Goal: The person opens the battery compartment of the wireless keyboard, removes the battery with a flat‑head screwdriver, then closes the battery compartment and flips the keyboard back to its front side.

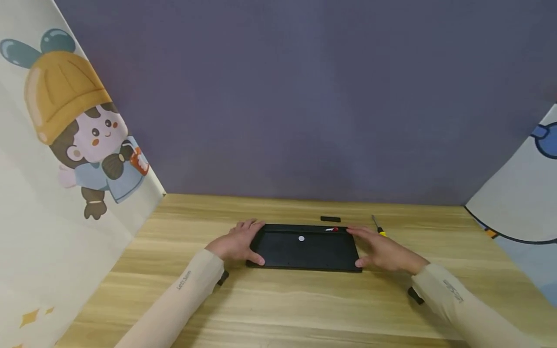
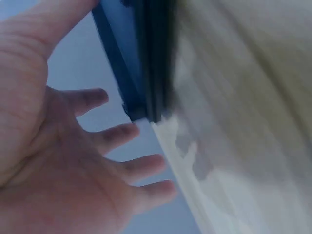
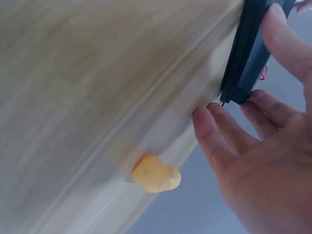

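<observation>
A flat black rectangular panel (image 1: 304, 249) lies on the wooden table (image 1: 304, 304); it has a white dot (image 1: 301, 238) near its far edge and a small red-and-white piece (image 1: 332, 229). My left hand (image 1: 241, 243) rests at its left end, thumb at the near corner. In the left wrist view the left hand's (image 2: 83, 161) fingers are spread beside the panel's edge (image 2: 146, 63). My right hand (image 1: 380, 251) lies against the right end. The right wrist view shows that hand (image 3: 258, 156) with its thumb over the panel's corner (image 3: 248, 53) and its fingers just beside it.
A screwdriver with a yellow handle (image 1: 379, 228) lies just beyond my right hand, also visible in the right wrist view (image 3: 156, 175). A small black strip (image 1: 330, 219) sits behind the panel. Cartoon-printed screens (image 1: 65, 145) flank the table; a purple backdrop (image 1: 304, 96) closes the rear.
</observation>
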Motion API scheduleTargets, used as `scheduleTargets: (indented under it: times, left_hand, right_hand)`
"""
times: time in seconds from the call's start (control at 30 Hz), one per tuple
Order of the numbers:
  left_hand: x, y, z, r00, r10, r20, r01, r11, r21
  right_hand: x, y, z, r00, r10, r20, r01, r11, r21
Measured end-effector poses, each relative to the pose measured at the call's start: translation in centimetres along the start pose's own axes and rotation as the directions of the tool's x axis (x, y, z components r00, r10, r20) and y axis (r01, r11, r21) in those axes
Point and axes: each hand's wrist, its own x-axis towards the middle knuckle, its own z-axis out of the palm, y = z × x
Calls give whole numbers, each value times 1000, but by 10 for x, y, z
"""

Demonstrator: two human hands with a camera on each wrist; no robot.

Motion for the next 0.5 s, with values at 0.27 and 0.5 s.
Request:
scheduleTargets:
  times: [0.27,0.5]
  left_hand:
    - [32,40,-1,973,226,41,-230,963,138]
    - [69,83,16,932,347,102,-361,911,198]
  right_hand:
    - [3,-6,-3,999,23,24,-23,1000,-14]
    - [3,-9,-3,999,30,28,-29,999,-37]
